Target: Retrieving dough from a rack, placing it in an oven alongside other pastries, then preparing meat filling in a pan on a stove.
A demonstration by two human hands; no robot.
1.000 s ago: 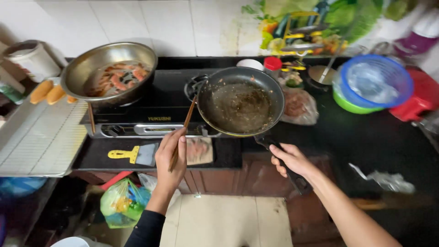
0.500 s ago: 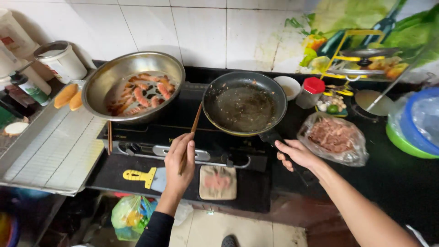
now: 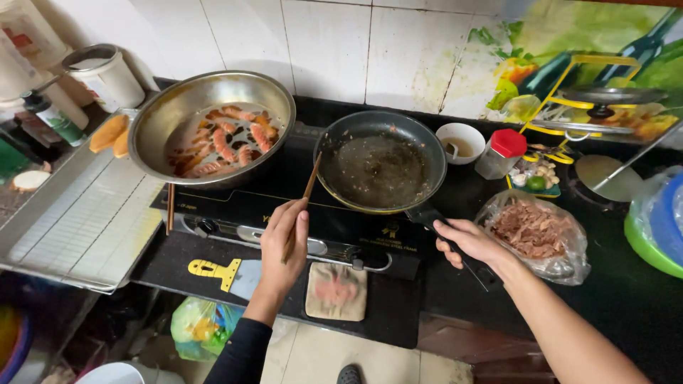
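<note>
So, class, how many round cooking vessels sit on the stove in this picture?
2. The steel bowl of shrimp sits on the stove's left side; the black frying pan sits to its right, its handle in the right hand. The left hand holds chopsticks over the pan's rim.

I see: frying pan dark, greasy gloss | chopsticks plain wood | steel bowl brushed metal, shiny | stove glossy black | wall tiles glazed white | bag clear crinkled plastic
</note>
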